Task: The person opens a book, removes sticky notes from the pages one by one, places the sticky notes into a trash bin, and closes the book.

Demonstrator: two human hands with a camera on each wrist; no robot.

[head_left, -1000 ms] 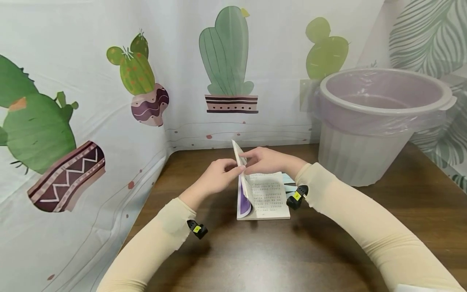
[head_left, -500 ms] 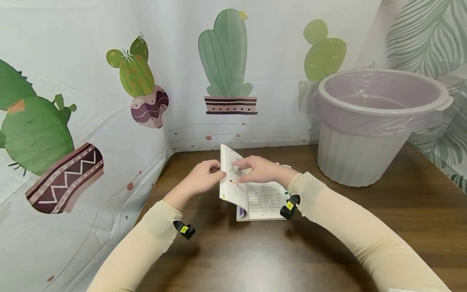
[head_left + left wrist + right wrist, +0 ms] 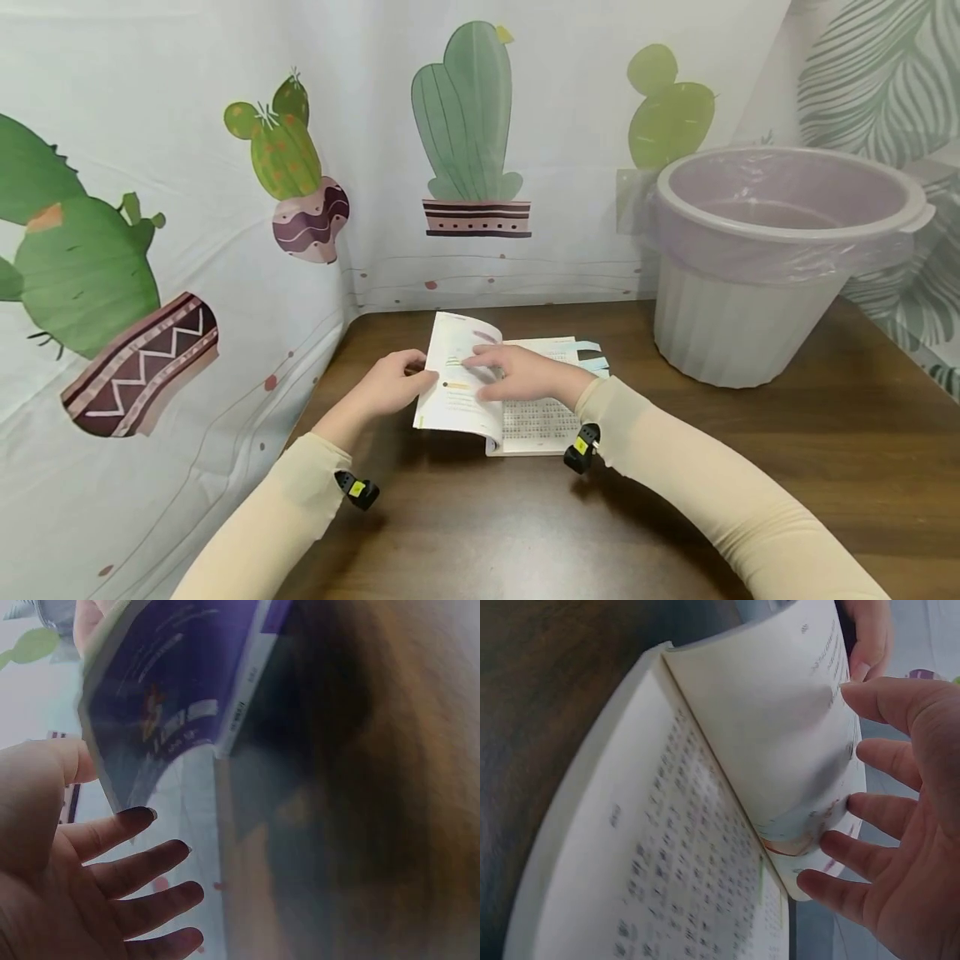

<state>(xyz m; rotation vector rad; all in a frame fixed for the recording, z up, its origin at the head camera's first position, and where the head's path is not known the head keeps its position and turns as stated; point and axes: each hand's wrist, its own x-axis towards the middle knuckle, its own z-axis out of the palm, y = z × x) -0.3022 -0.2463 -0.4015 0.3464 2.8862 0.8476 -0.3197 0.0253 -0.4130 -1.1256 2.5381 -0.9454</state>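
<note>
An open book (image 3: 542, 425) lies on the brown table, its left half lifted and curving up. In the left wrist view, the purple cover (image 3: 187, 660) shows on the underside of that half. My left hand (image 3: 381, 385) pinches its outer edge between thumb and index finger, the other fingers spread loose. Over the raised left page (image 3: 765, 712) my right hand (image 3: 519, 372) spreads its fingers, the tips at the paper. Rows of small print cover the right page (image 3: 682, 862), partly hidden by the right hand in the head view. Light blue strips (image 3: 592, 363) stick out from its right edge.
A large pale bin (image 3: 738, 325) with a clear plastic liner stands at the back right of the table (image 3: 480, 525). Behind the table hangs a white cloth (image 3: 570, 108) printed with cacti. A strapped black device (image 3: 357, 490) sits on the left wrist.
The lifted half of the book has swung from nearly upright down to the left. My left hand has moved left and down with its edge; the right hand has shifted slightly left and down.
</note>
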